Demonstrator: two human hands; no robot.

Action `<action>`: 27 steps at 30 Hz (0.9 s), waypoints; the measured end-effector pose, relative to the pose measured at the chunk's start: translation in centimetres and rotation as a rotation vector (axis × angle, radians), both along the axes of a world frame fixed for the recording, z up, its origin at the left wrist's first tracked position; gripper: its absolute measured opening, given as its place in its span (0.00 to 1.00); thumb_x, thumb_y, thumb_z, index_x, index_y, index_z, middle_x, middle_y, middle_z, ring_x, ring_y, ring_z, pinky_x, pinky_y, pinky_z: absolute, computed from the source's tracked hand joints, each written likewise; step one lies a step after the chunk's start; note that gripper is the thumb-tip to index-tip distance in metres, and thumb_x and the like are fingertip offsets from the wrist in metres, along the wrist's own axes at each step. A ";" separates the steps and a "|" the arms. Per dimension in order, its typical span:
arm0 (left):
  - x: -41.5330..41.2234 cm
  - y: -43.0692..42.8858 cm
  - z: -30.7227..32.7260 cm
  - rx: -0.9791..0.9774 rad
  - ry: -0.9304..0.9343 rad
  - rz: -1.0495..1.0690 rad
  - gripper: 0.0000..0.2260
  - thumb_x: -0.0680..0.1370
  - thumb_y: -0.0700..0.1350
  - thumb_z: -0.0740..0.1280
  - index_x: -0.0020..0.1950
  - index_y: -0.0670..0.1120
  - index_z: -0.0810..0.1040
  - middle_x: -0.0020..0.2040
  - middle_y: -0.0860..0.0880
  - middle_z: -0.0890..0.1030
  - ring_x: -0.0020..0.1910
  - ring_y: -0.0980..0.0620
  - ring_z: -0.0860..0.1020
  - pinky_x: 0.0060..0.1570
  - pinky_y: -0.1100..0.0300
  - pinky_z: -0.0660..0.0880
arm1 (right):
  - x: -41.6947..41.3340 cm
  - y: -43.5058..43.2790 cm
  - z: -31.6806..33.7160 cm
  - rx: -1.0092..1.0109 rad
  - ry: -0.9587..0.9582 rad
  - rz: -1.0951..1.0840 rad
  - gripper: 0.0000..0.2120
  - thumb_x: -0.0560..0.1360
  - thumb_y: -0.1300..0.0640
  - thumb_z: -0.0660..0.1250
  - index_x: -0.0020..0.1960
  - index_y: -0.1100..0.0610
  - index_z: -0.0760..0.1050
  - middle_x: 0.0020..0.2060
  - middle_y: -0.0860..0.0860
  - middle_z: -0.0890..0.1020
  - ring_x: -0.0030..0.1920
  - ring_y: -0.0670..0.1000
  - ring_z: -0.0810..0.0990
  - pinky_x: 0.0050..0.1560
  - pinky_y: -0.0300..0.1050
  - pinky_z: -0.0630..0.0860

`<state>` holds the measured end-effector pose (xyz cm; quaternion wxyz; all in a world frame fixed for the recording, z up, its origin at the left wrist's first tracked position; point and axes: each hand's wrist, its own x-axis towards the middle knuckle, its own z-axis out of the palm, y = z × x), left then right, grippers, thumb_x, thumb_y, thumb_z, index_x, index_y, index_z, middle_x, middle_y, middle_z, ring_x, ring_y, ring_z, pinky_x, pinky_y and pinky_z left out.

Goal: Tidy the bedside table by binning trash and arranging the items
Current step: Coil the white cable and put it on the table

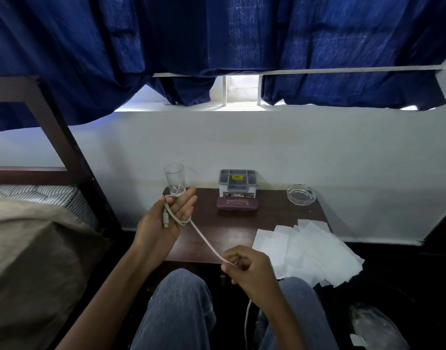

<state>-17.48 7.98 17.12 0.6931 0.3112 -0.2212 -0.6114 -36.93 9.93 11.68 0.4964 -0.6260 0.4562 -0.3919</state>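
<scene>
I've got the cable point(209, 241) looped round my left hand point(166, 218), thumb pinning it; right hand point(247, 271) pinches it above the counter point(272, 205) near edge.

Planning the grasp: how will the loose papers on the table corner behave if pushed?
Likely floppy: the papers are thin sheets overhanging the table edge. Probably light. They lie fanned loosely, so a push may scatter them.

Single head-worn camera, looking forward and down from close above the bedside table point(272, 218), facing the wall behind it.
</scene>
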 end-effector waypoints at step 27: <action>-2.0 1.8 -1.3 -0.003 -0.120 -0.829 0.12 0.77 0.50 0.65 0.38 0.45 0.74 0.22 0.56 0.65 0.21 0.60 0.64 0.30 0.65 0.66 | -1.8 -0.1 1.8 -0.022 -0.294 -0.104 0.08 0.74 0.62 0.68 0.38 0.65 0.76 0.25 0.51 0.75 0.23 0.45 0.68 0.27 0.35 0.67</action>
